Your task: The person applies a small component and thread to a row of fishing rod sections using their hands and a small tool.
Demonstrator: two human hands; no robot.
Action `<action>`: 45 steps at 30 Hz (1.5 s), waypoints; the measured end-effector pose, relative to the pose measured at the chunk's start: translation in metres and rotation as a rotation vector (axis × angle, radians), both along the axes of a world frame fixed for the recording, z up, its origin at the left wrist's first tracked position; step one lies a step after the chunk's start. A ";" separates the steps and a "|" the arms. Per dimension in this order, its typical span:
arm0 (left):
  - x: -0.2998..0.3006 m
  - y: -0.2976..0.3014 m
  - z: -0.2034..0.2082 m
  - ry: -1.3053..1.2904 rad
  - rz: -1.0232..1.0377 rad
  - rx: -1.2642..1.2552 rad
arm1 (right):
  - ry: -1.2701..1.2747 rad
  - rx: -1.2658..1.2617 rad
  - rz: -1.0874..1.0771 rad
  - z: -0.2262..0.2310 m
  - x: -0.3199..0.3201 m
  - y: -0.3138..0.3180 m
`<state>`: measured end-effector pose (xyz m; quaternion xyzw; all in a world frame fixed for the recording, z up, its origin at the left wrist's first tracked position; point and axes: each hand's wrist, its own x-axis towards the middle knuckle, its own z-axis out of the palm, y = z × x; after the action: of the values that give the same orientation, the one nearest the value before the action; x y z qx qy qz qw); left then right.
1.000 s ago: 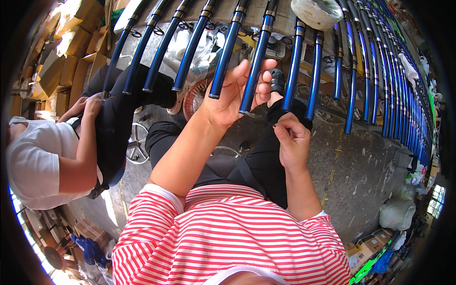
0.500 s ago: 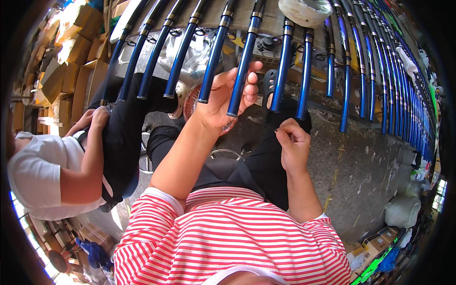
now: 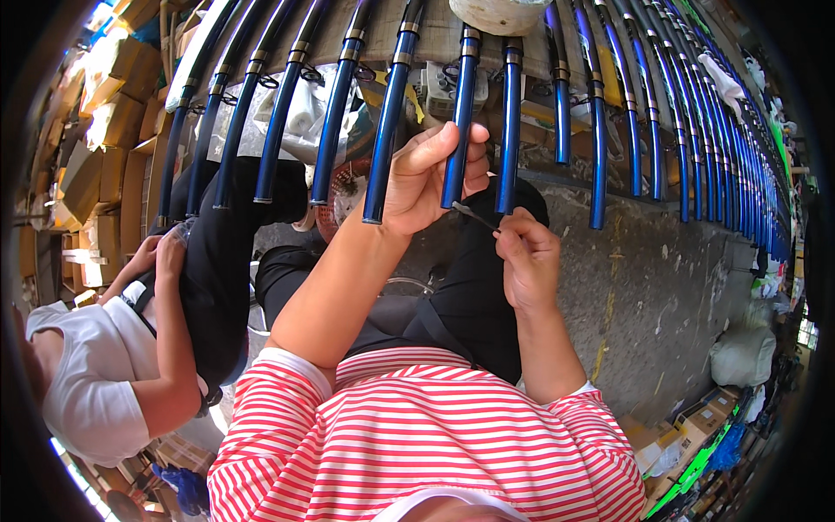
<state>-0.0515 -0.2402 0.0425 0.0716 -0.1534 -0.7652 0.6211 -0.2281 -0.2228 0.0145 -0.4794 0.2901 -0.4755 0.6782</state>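
A row of glossy blue fishing rods hangs over the edge of a bench, butt ends toward me. My left hand (image 3: 432,184) is closed round the lower part of one blue fishing rod (image 3: 462,117), thumb on one side and fingers on the other. My right hand (image 3: 529,254) pinches a thin dark stick, seemingly a small brush (image 3: 477,216). Its greyish tip is at the butt end of that rod, touching or very close. Another blue rod (image 3: 510,130) hangs just right of my left hand, and one more (image 3: 388,139) hangs to its left.
More blue rods (image 3: 752,187) line the bench to the right. A whitish round block (image 3: 500,16) rests on top of the rods. At left a person in a white shirt (image 3: 96,370) sits close by, near stacked cardboard boxes (image 3: 122,78). A red basket (image 3: 335,204) stands below the rods.
My left hand has gone from one rod to its neighbour on the right. The right hand's stick, barely visible before, now reaches that rod's end. The whole view has shifted slightly.
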 end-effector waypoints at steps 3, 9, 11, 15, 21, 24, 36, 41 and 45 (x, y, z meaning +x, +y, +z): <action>0.000 0.001 -0.001 0.014 -0.011 -0.002 | 0.019 -0.002 0.006 -0.002 0.001 0.000; 0.003 0.001 -0.006 0.063 -0.051 -0.034 | 0.030 -0.006 0.005 -0.003 0.001 0.000; 0.005 0.002 -0.007 0.067 -0.037 -0.008 | 0.037 -0.006 0.009 -0.005 0.001 -0.001; 0.008 0.003 -0.006 0.109 -0.067 0.029 | 0.033 -0.006 0.006 -0.006 0.000 0.000; 0.005 0.000 -0.012 0.179 -0.098 -0.100 | 0.039 -0.013 0.005 -0.005 0.001 0.000; 0.009 0.000 -0.011 0.176 -0.127 -0.073 | 0.039 -0.013 0.004 -0.006 0.001 -0.001; 0.005 0.002 -0.008 0.167 -0.090 -0.048 | 0.039 0.000 -0.002 -0.006 0.001 -0.001; 0.007 -0.001 -0.011 0.159 -0.108 -0.066 | 0.029 -0.024 -0.012 -0.008 0.001 -0.001; 0.003 0.001 -0.007 0.167 -0.075 -0.034 | 0.030 -0.027 -0.017 -0.008 0.000 -0.002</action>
<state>-0.0483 -0.2392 0.0359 -0.0087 -0.1164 -0.7885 0.6039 -0.2278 -0.2245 0.0067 -0.4932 0.2978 -0.4778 0.6632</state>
